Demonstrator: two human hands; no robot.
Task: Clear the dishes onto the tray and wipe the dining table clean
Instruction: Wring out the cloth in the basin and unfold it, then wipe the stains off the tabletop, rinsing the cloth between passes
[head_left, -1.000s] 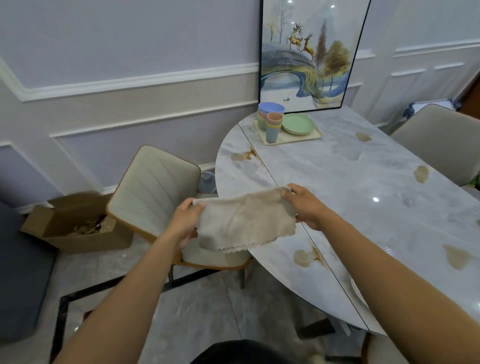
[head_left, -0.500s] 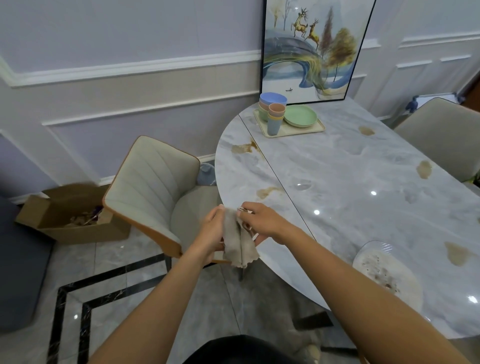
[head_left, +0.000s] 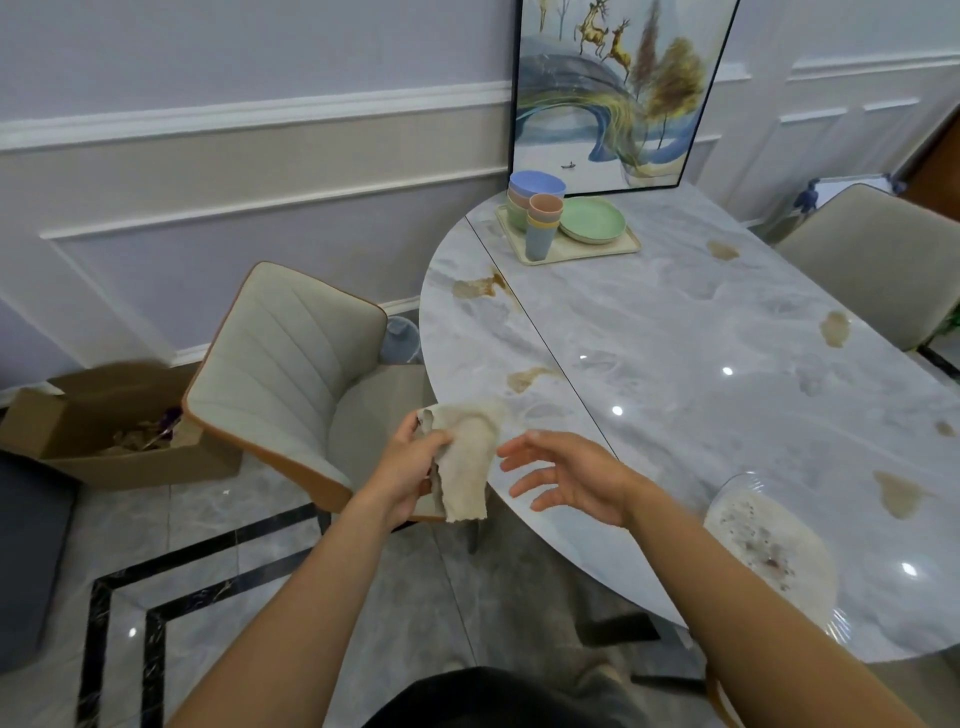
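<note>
My right forearm (head_left: 753, 623) covers the plate's (head_left: 763, 530) near rim on the table (head_left: 675, 332); its residue is too blurred to identify.

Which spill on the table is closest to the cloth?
The brown spill by the left edge of the table, just beyond the cloth held in the left hand. The others lie farther off.

Beige cloth (head_left: 467, 467), grey-white marbled table (head_left: 701, 338) blotched with brown stains (head_left: 530, 378). The tray (head_left: 587, 253) is cream, the plate (head_left: 592, 221) pale green, the bowl stack (head_left: 536, 184) blue on top, the cups (head_left: 543, 223) peach, yellow and blue. Cream chair (head_left: 280, 353) with tan edging
</note>
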